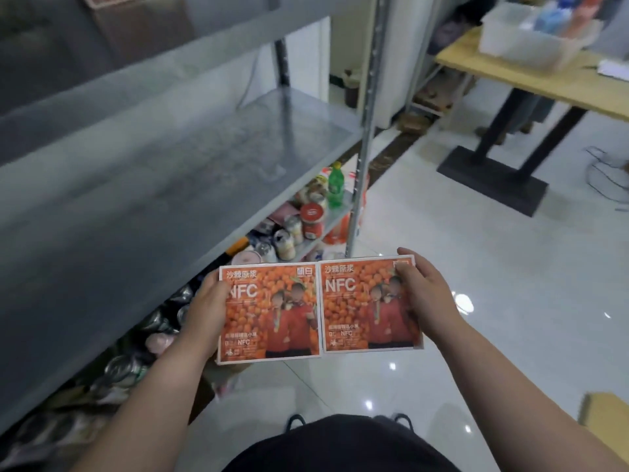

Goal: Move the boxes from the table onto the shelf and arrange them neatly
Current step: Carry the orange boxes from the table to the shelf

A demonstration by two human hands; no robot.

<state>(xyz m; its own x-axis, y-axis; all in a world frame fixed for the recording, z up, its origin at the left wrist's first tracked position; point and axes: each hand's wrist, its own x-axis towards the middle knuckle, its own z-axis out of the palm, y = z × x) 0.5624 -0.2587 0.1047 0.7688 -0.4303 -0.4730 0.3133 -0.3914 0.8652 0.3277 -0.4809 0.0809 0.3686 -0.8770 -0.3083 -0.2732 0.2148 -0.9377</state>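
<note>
Two orange boxes printed "NFC" are carried side by side in front of me, above the floor. The left box (pixel 272 315) is gripped at its left edge by my left hand (pixel 207 308), thumb on top. The right box (pixel 364 304) is gripped at its right edge by my right hand (pixel 425 298), thumb over the top corner. The two boxes touch along their inner edges. The grey metal shelf (pixel 153 185) runs along my left, its middle board bare and at about the height of the boxes.
The lower shelf board holds bottles, jars and cans (pixel 306 216). A shelf upright (pixel 364 148) stands just beyond the boxes. A wooden table (pixel 531 76) with a clear plastic bin (pixel 531 39) stands at the far right. White tiled floor (pixel 476 267) lies to the right.
</note>
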